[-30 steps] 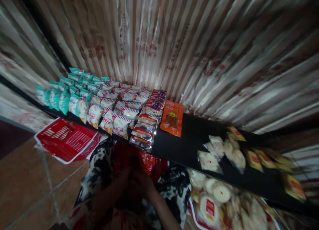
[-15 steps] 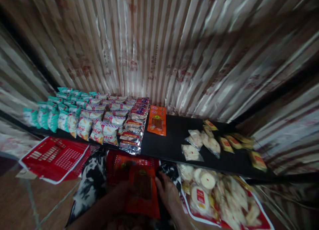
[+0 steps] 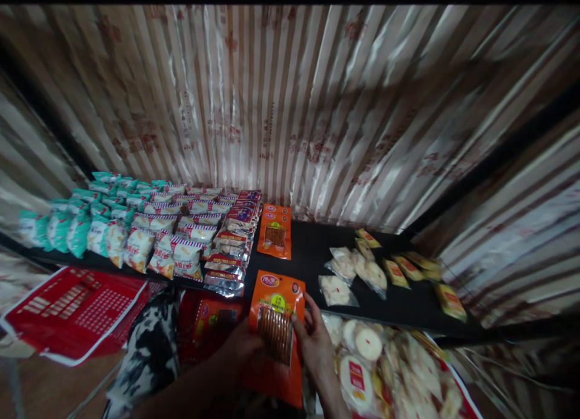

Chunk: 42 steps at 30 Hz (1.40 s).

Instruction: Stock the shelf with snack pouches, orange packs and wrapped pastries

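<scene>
An orange snack packet (image 3: 275, 322) with a clear window of brown sticks is held upright at the shelf's front edge. My right hand (image 3: 315, 340) grips its right side, thumb on the front face. At the packet's left side is my left hand (image 3: 248, 345), dark and blurred, its fingers closed against the edge. Orange packets of the same kind (image 3: 274, 231) lie on the black shelf (image 3: 303, 256) behind, beside a row of silver and red packets (image 3: 231, 243). More orange packaging (image 3: 212, 322) shows in a red bag below the shelf, left of my hands.
White-and-blue striped snack bags (image 3: 188, 256) and teal bags (image 3: 79, 231) fill the shelf's left. Clear-wrapped white cakes (image 3: 338, 291) and yellow packets (image 3: 396, 272) lie at right. Red bags (image 3: 77, 310) sit below; the right one holds wrapped cakes (image 3: 357, 376). Striped sheeting (image 3: 281, 104) hangs behind.
Both hands have raised the orange packet from my lap up to the shelf's front edge. The packet now faces me more upright. The view has tilted and shifted slightly.
</scene>
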Tool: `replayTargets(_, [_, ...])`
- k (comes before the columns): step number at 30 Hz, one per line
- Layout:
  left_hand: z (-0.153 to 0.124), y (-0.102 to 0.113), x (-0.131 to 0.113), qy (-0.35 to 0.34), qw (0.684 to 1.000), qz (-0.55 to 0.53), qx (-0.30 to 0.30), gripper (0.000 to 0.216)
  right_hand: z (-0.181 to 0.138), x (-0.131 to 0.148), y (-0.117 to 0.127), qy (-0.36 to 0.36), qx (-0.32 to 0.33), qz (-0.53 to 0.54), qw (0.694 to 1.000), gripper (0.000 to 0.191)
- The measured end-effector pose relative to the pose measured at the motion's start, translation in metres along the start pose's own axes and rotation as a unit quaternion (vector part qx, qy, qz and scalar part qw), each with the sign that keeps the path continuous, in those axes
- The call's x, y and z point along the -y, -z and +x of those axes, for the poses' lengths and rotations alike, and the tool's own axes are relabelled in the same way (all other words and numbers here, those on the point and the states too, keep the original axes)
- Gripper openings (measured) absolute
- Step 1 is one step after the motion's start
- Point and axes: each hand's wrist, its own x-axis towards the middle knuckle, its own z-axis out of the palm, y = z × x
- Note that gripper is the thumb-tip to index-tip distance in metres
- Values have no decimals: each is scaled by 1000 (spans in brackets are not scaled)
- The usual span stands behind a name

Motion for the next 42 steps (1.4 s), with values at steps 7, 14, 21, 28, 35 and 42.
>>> replayTargets(7, [45, -3, -9, -87, 968, 124, -199, 59, 66, 15, -1, 80, -50, -82, 992, 63])
replayTargets(14, [106, -24, -34, -123, 852, 395, -321, 69, 142, 13, -12, 93, -86, -187, 974, 54])
replayTargets(21, [149, -34, -68, -35, 755, 571, -321, 51, 207, 7, -26, 133, -103, -252, 953, 46])
replayTargets(28, [180, -34, -88, -27, 722, 602, -340, 51, 234, 10, -41, 143, -109, -357, 917, 35])
replayTargets(35, [193, -30, -86, -43, 678, 645, -349, 48, 240, 20, -47, 121, -92, -416, 897, 30])
replayTargets(42, [198, -29, -83, -26, 672, 649, -357, 45, 237, 33, -50, 93, -78, -470, 874, 28])
